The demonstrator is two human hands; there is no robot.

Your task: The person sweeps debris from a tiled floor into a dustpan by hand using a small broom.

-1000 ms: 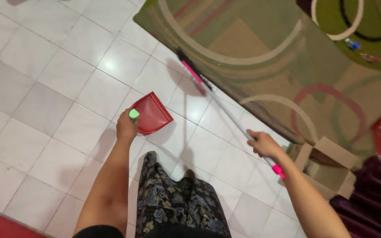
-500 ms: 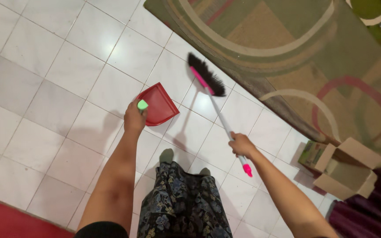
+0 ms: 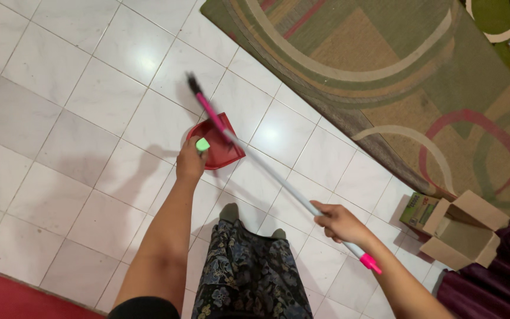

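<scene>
Sweeping into the red dustpan (image 3: 219,147) goes well, I judge, when its front lip lies flat on the white tiled floor (image 3: 60,118) and the strokes are short and low, so the dust does not jump over the back wall. The left hand (image 3: 191,162) has its fingers wrapped around the green-tipped handle (image 3: 202,145). The right hand (image 3: 339,221) closes its fingers around the pale pole of the broom (image 3: 267,174), near its pink end cap. The dark bristles (image 3: 193,82) are blurred; they seem to be past the far edge of the pan. The pan looks like smooth hard plastic with a rounded back and a straight mouth. The tiles are glossy with thin grout lines. A woven carpet (image 3: 385,65) lies toward the far right side of the floor, and an open cardboard box (image 3: 461,227) stands by its near edge.
</scene>
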